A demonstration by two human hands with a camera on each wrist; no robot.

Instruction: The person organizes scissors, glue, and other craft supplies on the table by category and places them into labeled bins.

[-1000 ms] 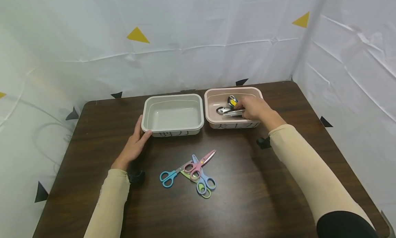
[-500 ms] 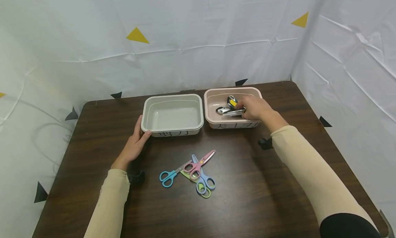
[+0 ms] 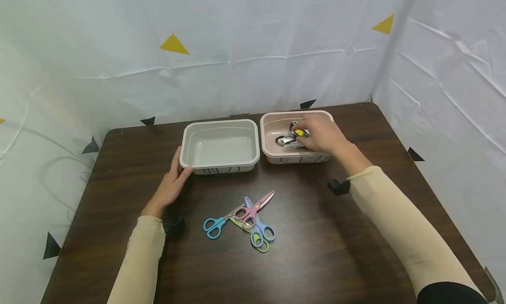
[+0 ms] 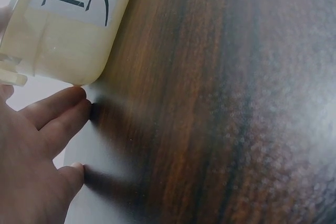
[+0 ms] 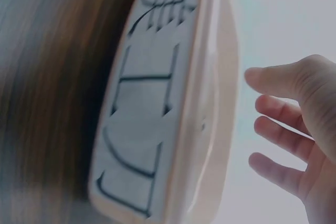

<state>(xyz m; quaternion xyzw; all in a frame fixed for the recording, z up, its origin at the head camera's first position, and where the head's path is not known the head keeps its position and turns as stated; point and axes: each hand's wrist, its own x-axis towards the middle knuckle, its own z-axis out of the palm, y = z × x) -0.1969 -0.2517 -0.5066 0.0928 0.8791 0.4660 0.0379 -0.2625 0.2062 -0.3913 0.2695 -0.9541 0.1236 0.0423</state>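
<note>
My left hand point(image 3: 171, 185) rests against the left front corner of a pale grey bin point(image 3: 221, 168), with the thumb at its rim. In the left wrist view, fingertips point(image 4: 79, 98) touch the bin's lower edge point(image 4: 68, 61). Over a pink bin point(image 3: 296, 159) hovers my right hand point(image 3: 322, 135). Inside that bin, a yellow-and-black tool point(image 3: 299, 132) lies right by the right fingertips, beside silver-bodied tools point(image 3: 285, 140) partly hidden by the hand. The right wrist view shows the right hand point(image 5: 302, 124) with spread fingers and nothing visible between them.
Several pairs of scissors lie in a crossed pile in front of the bins: blue-handled scissors point(image 3: 214, 228), pink scissors point(image 3: 249, 216), periwinkle scissors point(image 3: 262, 234) and green scissors point(image 3: 262, 247). Both bins carry handwritten front labels. A white sheet point(image 3: 237, 75) hangs behind the brown table point(image 3: 316, 251).
My right hand has lifted slightly from the silver-bodied tools and shifted left, over the yellow-and-black tool. The left hand, both bins and the scissors stay where they were.
</note>
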